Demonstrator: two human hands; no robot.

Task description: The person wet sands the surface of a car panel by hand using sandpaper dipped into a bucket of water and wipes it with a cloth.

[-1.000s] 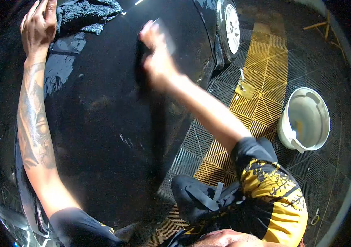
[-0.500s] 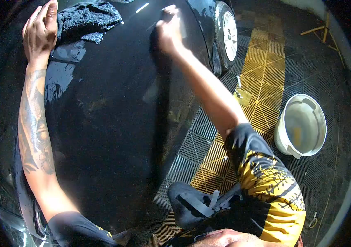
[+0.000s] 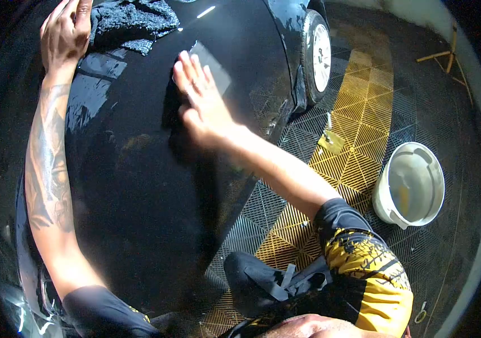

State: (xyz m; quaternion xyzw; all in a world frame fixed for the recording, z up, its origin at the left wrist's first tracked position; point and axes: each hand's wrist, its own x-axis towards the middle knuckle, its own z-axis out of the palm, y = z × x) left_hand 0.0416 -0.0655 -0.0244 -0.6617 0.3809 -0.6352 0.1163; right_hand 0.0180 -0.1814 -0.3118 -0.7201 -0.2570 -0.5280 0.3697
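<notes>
My right hand (image 3: 202, 110) lies on a dark, glossy car panel (image 3: 139, 203), fingers stretched forward over a thin grey sheet that looks like sandpaper (image 3: 216, 69). Part of the sheet shows beyond the fingers; the rest is hidden under them. At the upper left, my left hand (image 3: 67, 40) rests flat on the car with fingers extended, cut off by the frame's top edge. Its thumb side is against or right beside a crumpled dark cloth (image 3: 133, 25); I cannot tell whether they touch. Wet-looking streaks mark the panel below the cloth.
A white bucket (image 3: 384, 197) with liquid in it stands on the grated floor at the right. The car's wheel (image 3: 320, 56) is at the upper right. A small yellowish piece (image 3: 332, 142) lies on the floor tiles. A yellow stand (image 3: 449, 56) stands farther back.
My right hand has moved left and down across the panel, with the grey sandpaper sheet under its fingers. The left hand stays beside the cloth; the whole view has shifted slightly.
</notes>
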